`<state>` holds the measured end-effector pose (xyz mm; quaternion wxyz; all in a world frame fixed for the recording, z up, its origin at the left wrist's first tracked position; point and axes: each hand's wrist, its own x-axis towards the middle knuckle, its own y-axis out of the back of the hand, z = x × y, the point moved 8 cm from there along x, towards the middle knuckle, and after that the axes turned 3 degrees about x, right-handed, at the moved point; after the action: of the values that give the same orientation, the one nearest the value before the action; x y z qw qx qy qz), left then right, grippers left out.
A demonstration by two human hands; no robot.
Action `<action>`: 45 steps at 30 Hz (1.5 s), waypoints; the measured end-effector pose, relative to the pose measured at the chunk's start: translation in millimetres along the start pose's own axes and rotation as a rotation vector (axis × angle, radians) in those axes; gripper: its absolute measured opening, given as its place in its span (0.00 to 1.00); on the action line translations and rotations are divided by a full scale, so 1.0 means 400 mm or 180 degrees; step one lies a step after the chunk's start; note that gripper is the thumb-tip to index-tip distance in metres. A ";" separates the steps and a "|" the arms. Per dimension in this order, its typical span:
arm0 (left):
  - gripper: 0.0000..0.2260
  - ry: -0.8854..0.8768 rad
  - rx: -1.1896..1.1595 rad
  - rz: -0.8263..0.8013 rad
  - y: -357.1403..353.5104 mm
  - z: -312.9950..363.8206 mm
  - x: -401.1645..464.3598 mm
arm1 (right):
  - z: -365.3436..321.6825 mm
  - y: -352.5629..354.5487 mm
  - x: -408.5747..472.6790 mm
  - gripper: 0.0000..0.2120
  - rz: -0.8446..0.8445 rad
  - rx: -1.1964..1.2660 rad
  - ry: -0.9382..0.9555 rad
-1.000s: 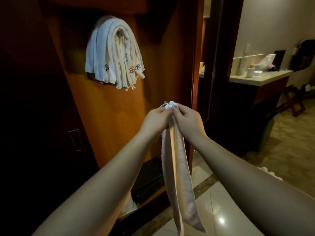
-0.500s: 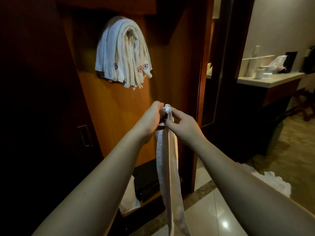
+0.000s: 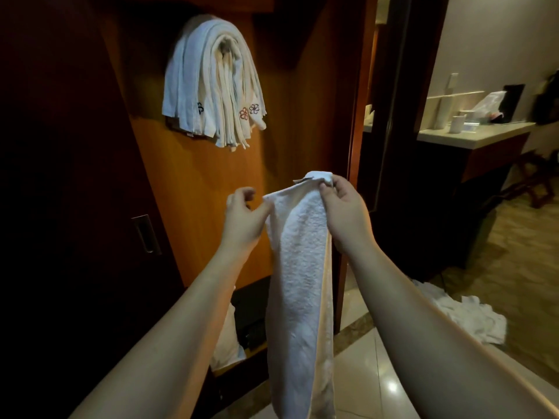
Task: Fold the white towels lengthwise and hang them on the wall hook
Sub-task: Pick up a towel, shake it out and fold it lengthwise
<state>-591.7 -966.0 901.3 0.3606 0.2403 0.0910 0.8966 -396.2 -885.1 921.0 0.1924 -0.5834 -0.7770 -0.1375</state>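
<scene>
A white towel [image 3: 302,267], folded into a long narrow strip, hangs down in front of me. My right hand [image 3: 344,213] pinches its top corner between thumb and fingers. My left hand [image 3: 242,219] is beside the towel's left top edge, thumb against the cloth and fingers curled. Whether it grips the edge is unclear. Several folded white towels [image 3: 211,83] with small flower emblems drape over a hook on the wooden wall panel, up and to the left of my hands. The hook itself is hidden under them.
A dark cabinet door with a recessed handle [image 3: 145,234] stands at the left. A low shelf holds a dark box [image 3: 251,316]. More white towels [image 3: 472,319] lie in a heap on the floor at the right. A counter [image 3: 472,137] with cups stands beyond the doorway.
My hands have drawn apart, spreading the towel's top edge wider. The left hand has slid off to the left side. The hanging strip now shows its broad face.
</scene>
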 end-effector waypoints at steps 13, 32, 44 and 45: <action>0.23 0.0824 -0.1699 -0.1459 -0.117 -0.075 -0.045 | 0.037 0.064 0.021 0.10 -0.0310 0.0621 -0.0260; 0.11 -0.0663 -0.0188 -0.0542 0.018 0.143 0.038 | -0.020 0.191 0.064 0.07 0.0492 -0.0674 0.0506; 0.07 -0.0197 -0.1914 -0.0260 0.038 0.225 0.037 | -0.106 0.183 0.117 0.13 0.0612 -0.0435 0.0594; 0.06 -0.0381 -0.1813 -0.0177 0.048 0.240 0.034 | -0.118 0.185 0.116 0.15 0.0628 -0.0403 0.0653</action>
<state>-564.0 -971.6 996.1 0.4427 0.1793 -0.1794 0.8600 -330.2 -845.4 983.2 0.2463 -0.6508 -0.6819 -0.2255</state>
